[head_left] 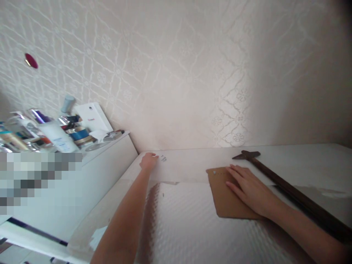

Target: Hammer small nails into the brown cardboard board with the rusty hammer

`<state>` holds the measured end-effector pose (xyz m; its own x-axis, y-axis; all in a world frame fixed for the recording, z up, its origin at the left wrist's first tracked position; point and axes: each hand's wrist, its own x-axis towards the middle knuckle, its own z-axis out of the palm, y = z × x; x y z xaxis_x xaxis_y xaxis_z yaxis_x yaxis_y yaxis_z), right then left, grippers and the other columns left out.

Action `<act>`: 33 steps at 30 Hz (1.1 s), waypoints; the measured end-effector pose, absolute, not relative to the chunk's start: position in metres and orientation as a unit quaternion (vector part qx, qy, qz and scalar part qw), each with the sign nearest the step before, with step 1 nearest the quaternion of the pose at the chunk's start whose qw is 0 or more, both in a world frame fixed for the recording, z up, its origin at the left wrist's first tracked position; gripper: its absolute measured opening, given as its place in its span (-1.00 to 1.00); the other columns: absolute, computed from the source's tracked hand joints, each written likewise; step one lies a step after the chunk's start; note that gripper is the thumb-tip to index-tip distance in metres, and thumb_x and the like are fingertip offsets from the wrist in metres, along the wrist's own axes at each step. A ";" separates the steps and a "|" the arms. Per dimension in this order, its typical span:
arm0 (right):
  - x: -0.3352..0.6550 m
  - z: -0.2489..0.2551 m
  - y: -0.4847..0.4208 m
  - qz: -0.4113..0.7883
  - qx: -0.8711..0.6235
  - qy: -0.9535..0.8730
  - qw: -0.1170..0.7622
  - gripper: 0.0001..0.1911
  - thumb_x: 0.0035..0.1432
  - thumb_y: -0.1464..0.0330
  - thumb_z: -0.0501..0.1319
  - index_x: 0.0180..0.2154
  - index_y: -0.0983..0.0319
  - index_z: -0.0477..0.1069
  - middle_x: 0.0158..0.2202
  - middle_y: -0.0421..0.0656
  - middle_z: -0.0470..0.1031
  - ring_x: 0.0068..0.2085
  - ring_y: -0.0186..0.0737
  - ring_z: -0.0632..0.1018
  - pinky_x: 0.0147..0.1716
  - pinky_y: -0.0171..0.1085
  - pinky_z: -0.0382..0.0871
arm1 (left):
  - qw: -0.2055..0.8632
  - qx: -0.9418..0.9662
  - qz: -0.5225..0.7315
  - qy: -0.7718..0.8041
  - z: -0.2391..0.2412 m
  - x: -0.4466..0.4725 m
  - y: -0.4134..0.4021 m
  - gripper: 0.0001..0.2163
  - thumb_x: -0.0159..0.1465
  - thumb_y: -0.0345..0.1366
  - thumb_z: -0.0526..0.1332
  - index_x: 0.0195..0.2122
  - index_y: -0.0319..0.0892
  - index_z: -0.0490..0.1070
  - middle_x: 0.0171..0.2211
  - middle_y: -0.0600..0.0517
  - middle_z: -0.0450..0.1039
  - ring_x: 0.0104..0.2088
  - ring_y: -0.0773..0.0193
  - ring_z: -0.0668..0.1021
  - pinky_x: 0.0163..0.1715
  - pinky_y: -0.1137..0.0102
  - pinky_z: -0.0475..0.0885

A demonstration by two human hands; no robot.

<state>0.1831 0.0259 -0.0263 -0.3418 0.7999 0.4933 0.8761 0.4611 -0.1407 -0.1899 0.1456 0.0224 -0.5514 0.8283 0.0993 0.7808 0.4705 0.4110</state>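
Note:
My left hand (149,160) rests at the back left of the white surface, its fingers curled together. Whatever is between its fingertips is too small to make out. Just right of it lie several small nails (164,158). My right hand (246,187) is spread flat on a piece of brown cardboard (224,198), pressing on its right part. Along the cardboard's top edge runs a row of dark dots, with a small pale spot at the left end. Behind my right hand lies a hammer (271,174) with a dark head and long wooden handle.
Bubble wrap (189,227) covers the near part of the white surface (189,161). A white cabinet (90,179) on the left carries bottles, tubes and a white box (95,117). A patterned wall (170,80) closes off the back.

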 end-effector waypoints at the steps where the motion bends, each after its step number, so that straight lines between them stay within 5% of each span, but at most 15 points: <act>1: 0.183 -0.026 0.026 -0.067 -0.512 -0.818 0.253 -0.49 0.22 0.18 -0.06 0.04 0.37 0.31 0.06 0.11 0.36 0.09 0.02 0.34 0.10 -0.01 0.17 | 0.058 0.471 0.206 0.856 0.022 -0.191 0.148 -0.72 0.11 -0.17 0.22 -0.15 -0.08 0.46 -0.05 -0.09 0.46 0.01 0.00 0.44 -0.05 0.16 0.33; 27: 0.174 -0.022 0.020 -0.070 -0.513 -0.815 0.261 -0.56 0.22 0.23 -0.06 -0.01 0.30 0.38 0.02 0.07 0.41 0.05 0.01 0.38 0.06 -0.01 0.21 | 0.013 0.496 0.232 0.837 0.026 -0.164 0.126 -0.86 0.17 -0.31 0.13 -0.28 -0.13 0.44 -0.16 -0.10 0.51 -0.05 0.02 0.47 -0.11 0.20 0.34; 33: 0.174 -0.020 0.019 -0.055 -0.519 -0.813 0.260 -0.55 0.23 0.23 -0.06 -0.01 0.33 0.37 0.02 0.10 0.40 0.06 0.00 0.38 0.06 -0.03 0.21 | 0.048 0.538 0.304 0.785 0.035 -0.114 0.121 -0.77 0.21 -0.26 0.12 -0.12 -0.07 0.44 -0.22 0.06 0.54 -0.21 0.28 0.55 -0.20 0.44 0.38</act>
